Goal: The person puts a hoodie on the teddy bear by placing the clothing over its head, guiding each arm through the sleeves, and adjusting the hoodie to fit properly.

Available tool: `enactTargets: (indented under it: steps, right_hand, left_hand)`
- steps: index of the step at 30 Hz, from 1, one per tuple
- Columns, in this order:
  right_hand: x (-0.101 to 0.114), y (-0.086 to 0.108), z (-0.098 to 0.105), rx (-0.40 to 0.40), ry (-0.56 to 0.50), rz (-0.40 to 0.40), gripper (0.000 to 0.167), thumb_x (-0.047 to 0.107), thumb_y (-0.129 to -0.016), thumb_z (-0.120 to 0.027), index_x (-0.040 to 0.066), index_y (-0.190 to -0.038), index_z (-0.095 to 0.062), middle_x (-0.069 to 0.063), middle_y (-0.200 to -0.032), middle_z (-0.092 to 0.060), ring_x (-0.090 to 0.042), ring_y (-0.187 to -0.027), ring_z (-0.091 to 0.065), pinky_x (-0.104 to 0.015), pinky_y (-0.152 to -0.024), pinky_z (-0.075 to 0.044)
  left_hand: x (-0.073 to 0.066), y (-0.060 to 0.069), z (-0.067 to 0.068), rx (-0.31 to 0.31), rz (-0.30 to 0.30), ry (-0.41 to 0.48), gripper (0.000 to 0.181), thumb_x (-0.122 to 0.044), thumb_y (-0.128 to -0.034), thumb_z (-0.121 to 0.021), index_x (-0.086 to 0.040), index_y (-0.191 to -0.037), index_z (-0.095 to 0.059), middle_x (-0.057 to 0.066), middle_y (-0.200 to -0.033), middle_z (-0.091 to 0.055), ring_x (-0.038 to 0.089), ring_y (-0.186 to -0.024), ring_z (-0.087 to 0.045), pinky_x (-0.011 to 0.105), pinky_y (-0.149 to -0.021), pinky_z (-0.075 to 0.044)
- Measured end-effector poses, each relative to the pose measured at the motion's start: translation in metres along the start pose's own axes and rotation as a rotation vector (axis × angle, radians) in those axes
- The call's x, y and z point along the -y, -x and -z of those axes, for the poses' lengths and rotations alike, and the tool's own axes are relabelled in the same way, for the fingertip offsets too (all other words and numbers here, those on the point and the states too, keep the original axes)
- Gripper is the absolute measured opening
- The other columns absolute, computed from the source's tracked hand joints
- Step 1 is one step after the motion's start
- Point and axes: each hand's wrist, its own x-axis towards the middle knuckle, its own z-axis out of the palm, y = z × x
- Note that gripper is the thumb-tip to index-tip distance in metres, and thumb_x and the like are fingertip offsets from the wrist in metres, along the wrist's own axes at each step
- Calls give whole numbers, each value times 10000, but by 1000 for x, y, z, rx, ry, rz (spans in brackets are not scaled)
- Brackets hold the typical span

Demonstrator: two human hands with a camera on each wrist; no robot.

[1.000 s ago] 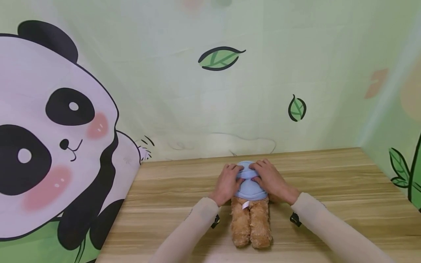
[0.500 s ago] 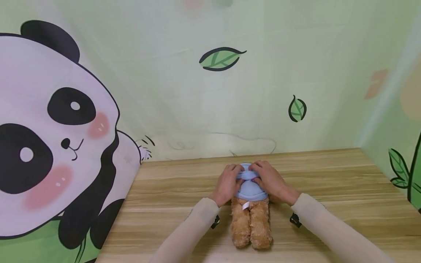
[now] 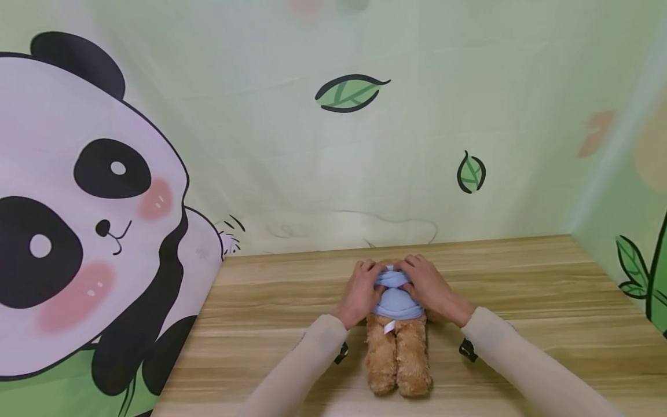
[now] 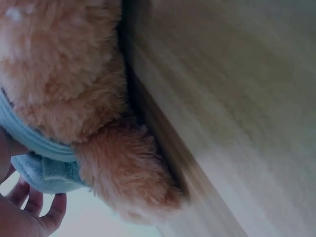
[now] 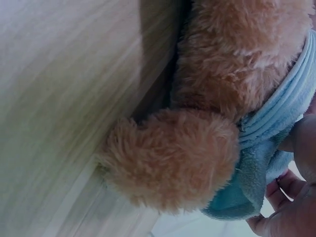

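I see left hand and right hand pinch the shirt between them, toy's legs away from the surface's far edge.

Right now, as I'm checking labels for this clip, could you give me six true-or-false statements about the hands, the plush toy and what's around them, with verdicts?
1. The left hand and the right hand both grip the blue cloth. True.
2. The plush toy lies on a white tabletop. False: the table has a wood-grain top.
3. The toy's legs point toward the bottom of the head view. True.
4. A white tag hangs from one foot. False: it shows at the top of the legs.
5. Both sleeves are black. False: they are pale.
6. A large panda is pictured at the left of the head view. True.
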Motion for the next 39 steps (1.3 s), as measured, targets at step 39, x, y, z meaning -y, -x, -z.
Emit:
enactTargets:
  steps: [39]
  right_hand:
    - [-3,11,7,-26,-70,8,274,96,-823,-744,58,-1077,-649,-75,-993,-632,-236,-876,-635,-424,-765,-540]
  left_hand:
    - [10,14,-9,-37,-62,65,256,-92,-922,-652,-128,-1174,-618,46,-1087,-612,186,-993,-638,323,-887,-537]
